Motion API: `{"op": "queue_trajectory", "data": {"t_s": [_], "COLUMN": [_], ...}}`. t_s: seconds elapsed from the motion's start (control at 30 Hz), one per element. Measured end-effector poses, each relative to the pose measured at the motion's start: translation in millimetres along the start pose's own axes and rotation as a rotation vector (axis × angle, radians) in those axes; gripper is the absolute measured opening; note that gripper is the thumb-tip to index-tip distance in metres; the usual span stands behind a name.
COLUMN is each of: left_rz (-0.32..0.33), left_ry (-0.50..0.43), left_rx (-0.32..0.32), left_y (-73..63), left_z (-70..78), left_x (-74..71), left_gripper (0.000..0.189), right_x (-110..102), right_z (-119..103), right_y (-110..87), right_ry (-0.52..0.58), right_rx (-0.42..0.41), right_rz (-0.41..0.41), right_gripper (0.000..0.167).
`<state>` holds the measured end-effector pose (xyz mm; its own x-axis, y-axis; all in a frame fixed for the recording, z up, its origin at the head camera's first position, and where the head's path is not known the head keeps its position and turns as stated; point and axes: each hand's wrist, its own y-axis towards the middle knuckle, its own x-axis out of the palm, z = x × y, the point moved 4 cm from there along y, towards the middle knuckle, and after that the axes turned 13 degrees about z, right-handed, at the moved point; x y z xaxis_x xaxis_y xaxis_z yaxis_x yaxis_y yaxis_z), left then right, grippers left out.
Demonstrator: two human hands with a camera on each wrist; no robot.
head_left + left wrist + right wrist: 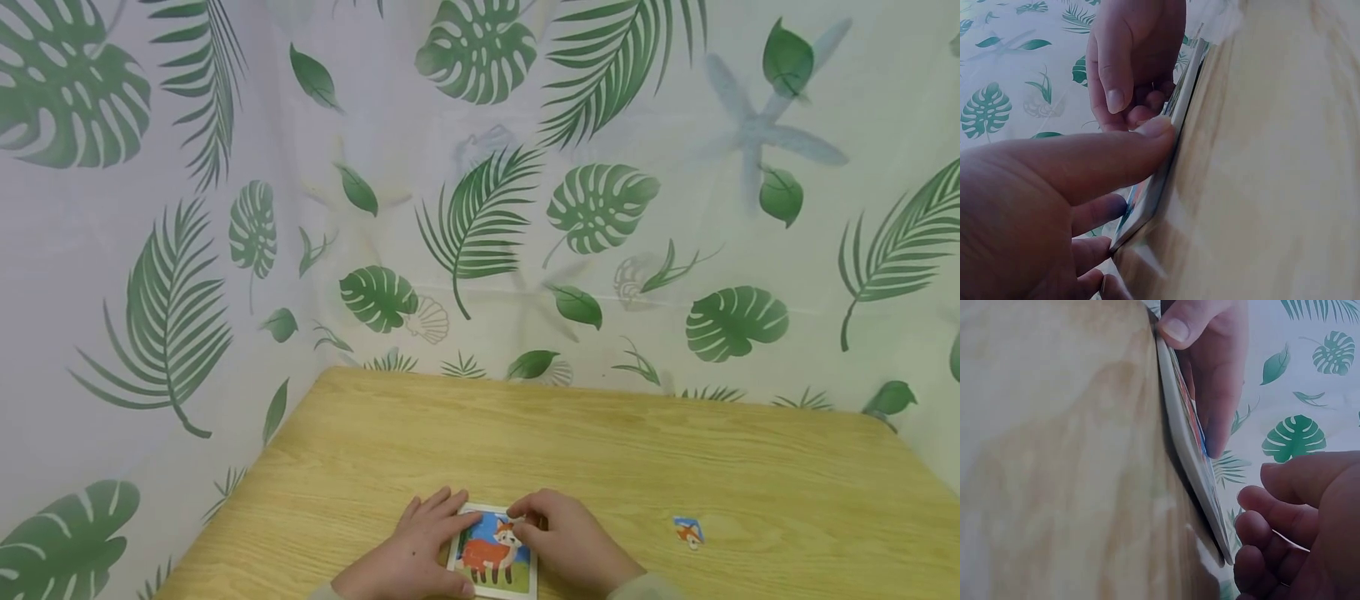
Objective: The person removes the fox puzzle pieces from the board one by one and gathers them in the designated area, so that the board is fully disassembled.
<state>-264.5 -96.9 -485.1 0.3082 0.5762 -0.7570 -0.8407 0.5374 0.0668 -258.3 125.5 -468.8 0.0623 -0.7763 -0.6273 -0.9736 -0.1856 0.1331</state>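
A small framed jigsaw puzzle point(487, 575) with an orange fox on blue and green lies on the table. My left hand point(423, 542) rests on its left side with fingers spread. In the left wrist view, the thumb lies on the frame's edge point(1163, 169) and other fingertips are at the corner. My right hand point(570, 542) is over the puzzle's upper right, thumb and index finger apart near the fox's head. In the right wrist view its loosely bent fingers point(1254, 528) show nothing between them. A loose puzzle piece point(688, 531), blue, orange and white, lies to the right.
The wood-grain table point(525, 442) runs back to a white sheet point(510, 225) printed with green leaves. The same sheet hangs along the left side. A light sleeve point(645, 587) shows at the right wrist.
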Motion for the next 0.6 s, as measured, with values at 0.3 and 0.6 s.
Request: {"op": "queue_trajectory", "data": {"t_s": [0.3,0.6], "left_rz": [-0.007,0.013], "left_ry": [0.017,-0.003], "left_rx": [0.026,0.045], "left_y": [-1.7,-1.7], "left_z": [3.7,-0.6], "left_x": [-2.5,-0.2], "left_gripper": [0.089,0.087], "right_x": [6.8,9.3], "right_z": [4.5,4.1], "right_y": [2.2,1.4], "right_ry": [-0.039,-0.061], "right_rx": [0.019,0.0], "right_rz": [0.011,-0.018], "right_gripper": [0.02,0.022]}}
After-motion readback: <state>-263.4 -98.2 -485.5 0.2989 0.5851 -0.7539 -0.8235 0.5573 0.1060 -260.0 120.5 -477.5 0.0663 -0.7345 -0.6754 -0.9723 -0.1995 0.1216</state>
